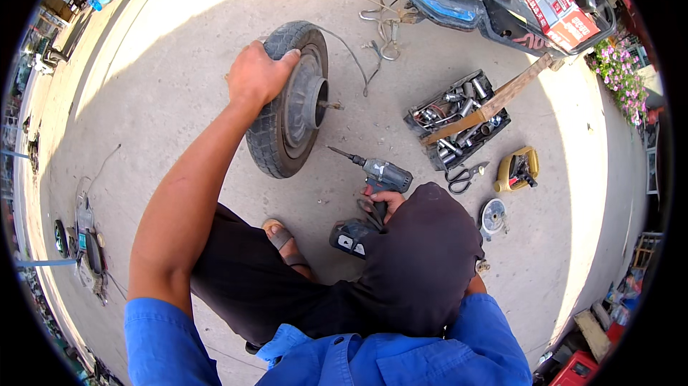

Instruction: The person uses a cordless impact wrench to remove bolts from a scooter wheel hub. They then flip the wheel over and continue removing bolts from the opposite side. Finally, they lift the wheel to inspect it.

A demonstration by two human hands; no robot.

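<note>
My left hand point(259, 74) grips the top of a motor wheel point(296, 110) with a black tyre, holding it upright on the concrete. Its thumb lies over the tyre's edge, and a cable trails from behind the wheel. A grey cordless drill point(385, 173) with a long thin bit is in my right hand point(387, 202), whose fingers wrap round the handle. The bit points toward the wheel's hub, apart from it. The drill's battery hangs low beside my knee, which hides part of my right hand and forearm.
Right of the drill lies a black tray point(459, 121) of sockets, crossed by a wooden bar point(494, 106). Nearby are scissors point(466, 177), a cut yellow container point(516, 169) and a round metal part point(493, 218). A vehicle point(448, 6) stands at the far right; loose parts point(87, 246) lie far left.
</note>
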